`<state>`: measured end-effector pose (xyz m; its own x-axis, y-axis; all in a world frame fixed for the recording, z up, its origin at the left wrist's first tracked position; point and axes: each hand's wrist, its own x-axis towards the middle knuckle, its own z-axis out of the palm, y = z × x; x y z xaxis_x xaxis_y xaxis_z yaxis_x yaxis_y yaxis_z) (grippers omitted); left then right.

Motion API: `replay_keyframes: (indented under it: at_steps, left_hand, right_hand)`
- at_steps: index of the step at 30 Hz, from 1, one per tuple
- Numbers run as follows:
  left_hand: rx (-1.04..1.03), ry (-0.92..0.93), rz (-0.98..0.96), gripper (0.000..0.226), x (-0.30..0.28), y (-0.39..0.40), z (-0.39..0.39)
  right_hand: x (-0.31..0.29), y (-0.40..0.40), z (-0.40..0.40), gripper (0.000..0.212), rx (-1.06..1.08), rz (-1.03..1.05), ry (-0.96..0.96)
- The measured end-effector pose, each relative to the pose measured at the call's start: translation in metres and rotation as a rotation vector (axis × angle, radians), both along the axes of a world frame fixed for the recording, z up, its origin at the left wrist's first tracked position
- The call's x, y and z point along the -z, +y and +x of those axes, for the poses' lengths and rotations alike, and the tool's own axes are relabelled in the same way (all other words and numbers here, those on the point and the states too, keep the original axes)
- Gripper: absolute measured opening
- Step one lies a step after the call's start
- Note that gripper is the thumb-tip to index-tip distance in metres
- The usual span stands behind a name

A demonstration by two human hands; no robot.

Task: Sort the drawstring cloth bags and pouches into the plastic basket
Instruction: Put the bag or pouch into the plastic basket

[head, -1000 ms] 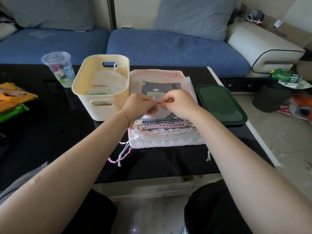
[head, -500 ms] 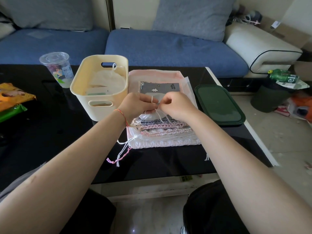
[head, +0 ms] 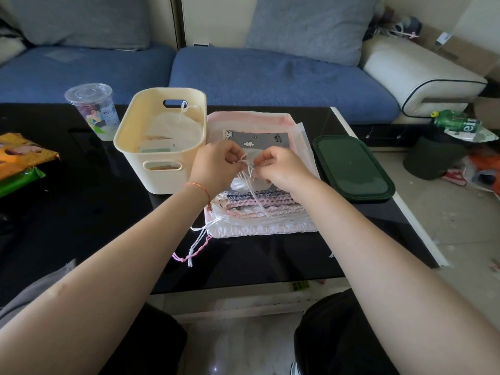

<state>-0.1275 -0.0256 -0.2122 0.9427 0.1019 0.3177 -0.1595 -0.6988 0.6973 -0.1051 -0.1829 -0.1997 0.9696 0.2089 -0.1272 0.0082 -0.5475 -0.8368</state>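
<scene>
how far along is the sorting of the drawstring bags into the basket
Early on. Done: at least one pale pouch already lies in the cream plastic basket. In hand: the left hand and right hand pinch the white drawstrings of a small pouch atop the pile. Left: the stack of bags beside the basket.

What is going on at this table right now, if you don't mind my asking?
A person is working the white drawstring of a small pouch, pinching it with the left hand and right hand above a stack of cloth bags. Beside it, the cream plastic basket already holds a few pouches.
</scene>
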Motion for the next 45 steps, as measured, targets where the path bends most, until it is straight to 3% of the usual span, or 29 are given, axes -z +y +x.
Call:
replay_keyframes:
  at_steps: [2,5,7,11,18,28,32,36,45]
  left_hand:
    - [0.014,-0.035,-0.018,0.013,0.004,-0.003,-0.001]
    - [0.041,-0.059,-0.085,0.009,0.012,-0.007,0.000]
    - [0.034,-0.019,-0.157,0.007,0.014,-0.008,0.000]
    - [0.009,0.119,-0.394,0.012,0.010,-0.008,-0.002]
    - [0.034,0.203,-0.604,0.013,0.006,-0.010,-0.005]
    - [0.037,0.265,-0.710,0.013,0.008,-0.008,-0.003]
    - [0.081,0.331,-0.779,0.007,0.008,-0.007,-0.002]
    - [0.036,0.320,-0.807,0.018,0.009,-0.007,-0.001]
    - [-0.005,0.286,-0.781,0.024,0.012,-0.012,0.001]
  right_hand:
    - [-0.002,0.000,-0.002,0.005,-0.015,0.049,0.025]
    - [0.000,-0.001,-0.003,0.012,-0.009,0.069,0.060]
    - [0.000,-0.002,-0.002,0.005,0.022,0.070,0.083]
    - [0.001,-0.002,0.001,0.028,0.049,0.050,0.109]
    - [0.004,0.004,-0.002,0.017,0.060,0.102,0.093]
    - [0.006,0.005,-0.001,0.021,0.091,0.324,0.234]
    - [0.006,0.004,0.001,0.020,0.100,0.297,0.228]
    - [0.004,0.003,0.003,0.014,0.119,0.288,0.224]
    - [-0.004,-0.008,0.009,0.006,0.227,0.680,0.248]
